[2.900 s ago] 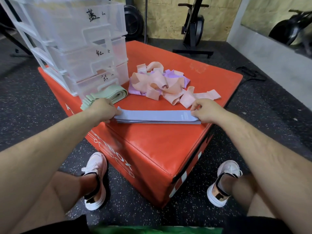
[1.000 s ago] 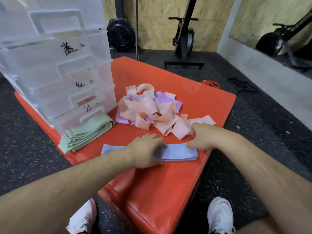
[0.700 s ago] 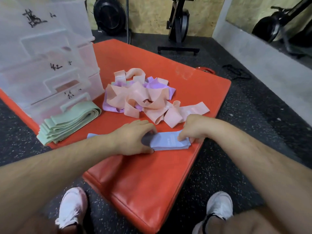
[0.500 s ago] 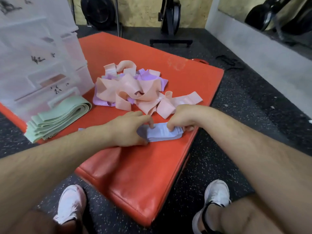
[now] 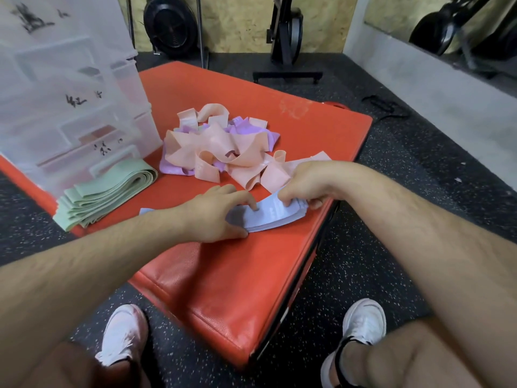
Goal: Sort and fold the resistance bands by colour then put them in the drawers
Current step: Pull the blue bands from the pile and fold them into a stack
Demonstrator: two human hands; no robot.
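A stack of pale blue bands [image 5: 272, 218] lies near the right front edge of the red box [image 5: 223, 275]. My left hand [image 5: 215, 214] presses on its middle with fingers laid flat. My right hand [image 5: 305, 183] pinches the stack's right end and lifts it up off the box. Folded green bands [image 5: 103, 191] lie at the left in front of the clear plastic drawers [image 5: 70, 107]. A loose pile of peach bands [image 5: 223, 152] lies over purple bands [image 5: 246, 130] in the middle of the box.
Black speckled floor surrounds the box. My white shoes [image 5: 123, 331] stand below its front corner. Gym machines [image 5: 285, 37] and a grey ledge [image 5: 433, 68] are behind and to the right.
The blue stack was stretched flat between both hands; my left hand moved onto its middle, and my right hand has lifted the right end up and leftward. The view shifted.
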